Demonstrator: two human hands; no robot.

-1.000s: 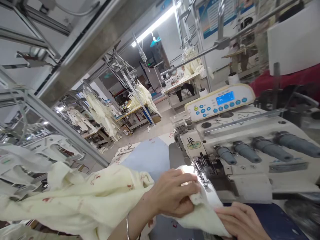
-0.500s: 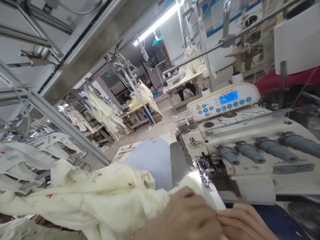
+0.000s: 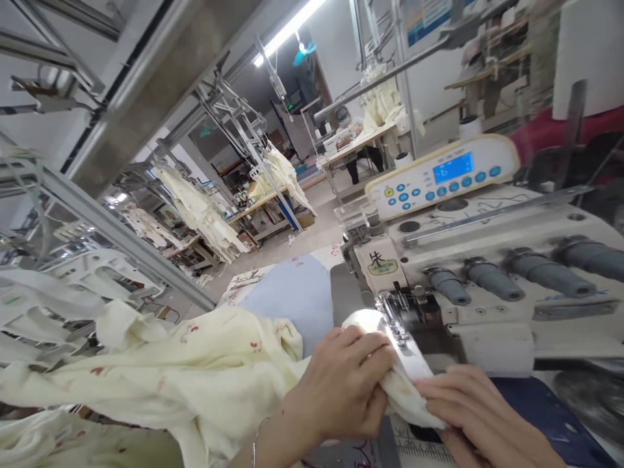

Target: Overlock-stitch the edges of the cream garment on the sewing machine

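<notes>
A pale yellow garment (image 3: 209, 370) with small reddish prints lies bunched on the left and runs under my left hand toward the sewing machine (image 3: 385, 260). My left hand (image 3: 346, 377) is closed on the cloth just left of the lit presser foot (image 3: 397, 325). Closer to me, my right hand (image 3: 482, 409) pinches the folded fabric edge between thumb and fingers. The white edge of the cloth lies along the presser foot. Fingers hide part of the fabric, and the needle point cannot be made out.
A control panel (image 3: 443, 175) with a blue screen tops the machine. Grey thread tubes (image 3: 550, 273) jut from its front. White plastic hangers (image 3: 73, 292) crowd the left side, below a slanted metal rail (image 3: 160, 71). Farther back, a person (image 3: 353, 133) sits at another machine.
My left hand has drawn back from the front and now grips the cloth beside the presser foot. My right hand has shifted slightly, uncovering the folded edge and a ruler strip below.
</notes>
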